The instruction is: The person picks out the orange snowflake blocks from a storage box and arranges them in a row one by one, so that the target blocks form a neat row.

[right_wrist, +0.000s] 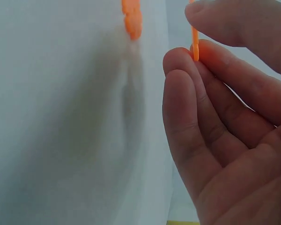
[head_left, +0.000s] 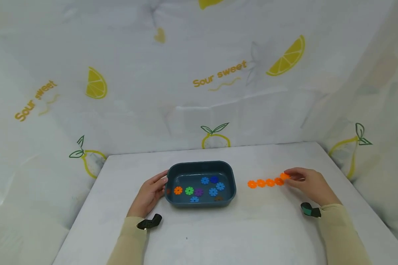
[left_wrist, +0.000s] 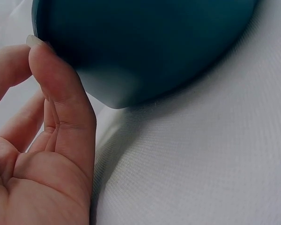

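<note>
Now right hand (head_left: 310,184) pinches orange disc (head_left: 285,176).

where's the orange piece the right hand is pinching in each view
Head: orange piece right of centre, at the right end of the orange row, at the right hand.
Left wrist: not in it.
Right wrist: top, edge-on between the fingers.
Shared landmark: the orange row, top centre in the right wrist view.

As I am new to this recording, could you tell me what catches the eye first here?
The orange row of gear-like discs lies right of centre on the white table, and the right hand pinches its end disc. The dark tray in the middle holds mixed coloured discs, with the left hand touching its left wall.
</note>
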`<state>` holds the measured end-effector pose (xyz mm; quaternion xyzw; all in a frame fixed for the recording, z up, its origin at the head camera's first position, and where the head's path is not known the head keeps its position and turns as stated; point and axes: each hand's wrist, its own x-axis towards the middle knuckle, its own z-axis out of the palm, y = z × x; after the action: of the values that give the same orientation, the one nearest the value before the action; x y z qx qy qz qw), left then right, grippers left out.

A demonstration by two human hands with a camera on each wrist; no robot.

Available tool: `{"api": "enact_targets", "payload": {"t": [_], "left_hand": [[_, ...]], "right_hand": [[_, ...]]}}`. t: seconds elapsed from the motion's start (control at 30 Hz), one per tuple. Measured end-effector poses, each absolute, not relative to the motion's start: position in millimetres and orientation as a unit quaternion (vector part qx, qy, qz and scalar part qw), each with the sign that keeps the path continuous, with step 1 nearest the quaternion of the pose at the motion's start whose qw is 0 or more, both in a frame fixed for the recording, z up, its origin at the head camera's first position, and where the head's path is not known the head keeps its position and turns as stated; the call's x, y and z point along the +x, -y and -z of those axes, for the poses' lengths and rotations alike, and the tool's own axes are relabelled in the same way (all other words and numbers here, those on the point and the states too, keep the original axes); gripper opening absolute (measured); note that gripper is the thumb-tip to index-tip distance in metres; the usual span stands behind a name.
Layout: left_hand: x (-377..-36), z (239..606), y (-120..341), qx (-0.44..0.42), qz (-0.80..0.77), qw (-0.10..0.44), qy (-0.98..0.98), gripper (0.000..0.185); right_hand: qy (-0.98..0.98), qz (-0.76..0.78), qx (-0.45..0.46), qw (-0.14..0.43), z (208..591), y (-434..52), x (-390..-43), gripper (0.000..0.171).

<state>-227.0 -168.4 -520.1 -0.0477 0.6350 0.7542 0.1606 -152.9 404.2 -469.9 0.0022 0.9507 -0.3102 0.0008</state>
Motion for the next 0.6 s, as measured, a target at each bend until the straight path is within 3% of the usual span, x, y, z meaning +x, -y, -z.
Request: {"api": "enact_targets", "payload": {"t": [0.6], "left_hand": [[-226,519,169,-0.046,-0.764,0.165,-0.623,0.052]], "right_hand": [[-0.956,0.291,0.032,0.021,476,-414,-152,0.045]]}}
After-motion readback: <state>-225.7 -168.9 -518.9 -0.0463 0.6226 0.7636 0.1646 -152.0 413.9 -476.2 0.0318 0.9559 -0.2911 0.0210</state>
